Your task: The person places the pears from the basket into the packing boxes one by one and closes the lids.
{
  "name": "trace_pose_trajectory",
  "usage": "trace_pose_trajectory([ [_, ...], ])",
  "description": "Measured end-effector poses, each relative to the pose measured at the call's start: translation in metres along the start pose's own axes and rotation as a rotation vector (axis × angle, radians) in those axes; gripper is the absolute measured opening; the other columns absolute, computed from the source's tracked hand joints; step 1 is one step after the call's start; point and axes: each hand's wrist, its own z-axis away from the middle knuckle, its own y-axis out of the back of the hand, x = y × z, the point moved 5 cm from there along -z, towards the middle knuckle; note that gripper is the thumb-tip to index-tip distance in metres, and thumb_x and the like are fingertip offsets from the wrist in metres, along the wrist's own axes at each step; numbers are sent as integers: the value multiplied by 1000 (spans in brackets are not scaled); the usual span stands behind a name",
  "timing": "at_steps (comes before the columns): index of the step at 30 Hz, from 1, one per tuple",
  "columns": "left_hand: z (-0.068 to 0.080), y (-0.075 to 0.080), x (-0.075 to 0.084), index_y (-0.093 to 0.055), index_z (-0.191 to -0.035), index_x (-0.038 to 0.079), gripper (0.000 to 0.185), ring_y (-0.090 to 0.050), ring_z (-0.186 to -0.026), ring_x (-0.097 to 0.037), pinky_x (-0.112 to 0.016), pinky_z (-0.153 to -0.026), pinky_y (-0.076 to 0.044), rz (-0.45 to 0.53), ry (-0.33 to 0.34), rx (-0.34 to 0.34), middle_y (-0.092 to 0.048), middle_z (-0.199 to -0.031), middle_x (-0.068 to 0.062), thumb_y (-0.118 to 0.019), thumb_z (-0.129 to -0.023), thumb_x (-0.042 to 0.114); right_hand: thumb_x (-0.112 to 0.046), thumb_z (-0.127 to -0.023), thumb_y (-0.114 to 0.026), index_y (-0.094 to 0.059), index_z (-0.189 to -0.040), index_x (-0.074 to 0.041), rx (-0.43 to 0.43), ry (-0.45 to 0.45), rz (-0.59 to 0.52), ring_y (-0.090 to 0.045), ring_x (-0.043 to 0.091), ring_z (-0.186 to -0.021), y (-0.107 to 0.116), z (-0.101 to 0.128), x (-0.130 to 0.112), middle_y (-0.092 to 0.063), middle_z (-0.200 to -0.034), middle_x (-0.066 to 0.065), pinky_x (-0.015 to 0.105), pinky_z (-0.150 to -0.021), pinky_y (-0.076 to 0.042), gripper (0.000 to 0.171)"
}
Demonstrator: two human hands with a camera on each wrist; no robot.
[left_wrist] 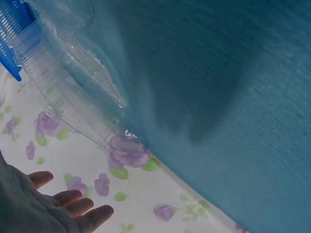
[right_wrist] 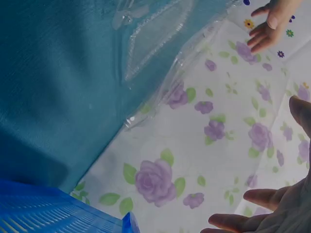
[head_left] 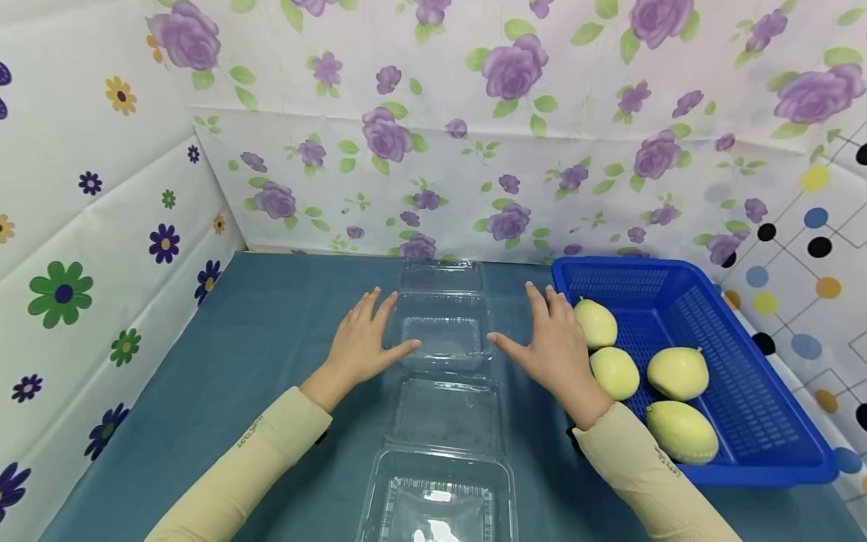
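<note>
Two clear plastic clamshell boxes with lids folded back lie in a line on the blue-green table. The far box point(head_left: 443, 331) sits between my two hands; the near box point(head_left: 440, 512) is at the bottom of the head view. My left hand point(head_left: 359, 339) hovers left of the far box, fingers spread and holding nothing. On the other side my right hand point(head_left: 552, 346) is likewise spread and bare, close to the blue basket's left rim. In the left wrist view, the left hand's fingers point(left_wrist: 80, 206) are extended. The right wrist view shows the right hand point(right_wrist: 277, 208) with straight fingers.
A blue plastic basket point(head_left: 779, 406) stands at the right, holding several pale yellow-green melons point(head_left: 680, 430). Flower-print cloth point(head_left: 420, 173) hangs behind the table point(head_left: 284, 301), with patterned sheets along both sides.
</note>
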Motion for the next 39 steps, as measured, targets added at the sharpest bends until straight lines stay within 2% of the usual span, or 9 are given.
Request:
trace_pose_trajectory([
  [9,-5,-7,-5,-24,-152,9,91,-24,-140,-42,-59,-107,-31,0,26,11,-21,-154,-24,-55,-86,63,-53,-79,-71,-29,-148,-2,84,-21,-27,-28,48,-135,16,2,6,-29,-146,33,64,-104,-30,95],
  [19,-9,-10,-4,-25,-151,8,91,-25,-140,-42,-58,-103,-37,3,44,14,-22,-153,-25,-55,-86,64,-50,-83,-68,-28,-148,-2,55,-44,-46,-27,48,-136,25,6,6,-29,-147,31,65,-106,-26,91],
  [28,-10,-14,-4,-23,-151,5,93,-26,-139,-42,-58,-101,-39,15,54,1,-23,-153,-25,-54,-86,64,-44,-88,-65,-30,-148,-2,65,-88,-28,-23,50,-137,46,13,-1,-28,-148,30,66,-106,-23,81],
  [35,-8,-17,-3,-23,-151,4,94,-27,-139,-42,-58,-100,-39,41,51,12,-24,-153,-25,-56,-86,63,-44,-90,-63,-29,-148,-2,33,-121,-54,-21,49,-137,55,13,4,-26,-150,29,67,-106,-20,79],
  [39,-8,-19,-2,-23,-150,3,95,-28,-138,-42,-58,-100,-39,46,44,13,-24,-152,-25,-56,-86,63,-42,-90,-63,-31,-147,-1,54,-118,-29,-24,50,-135,61,15,9,-28,-147,31,68,-105,-22,77],
])
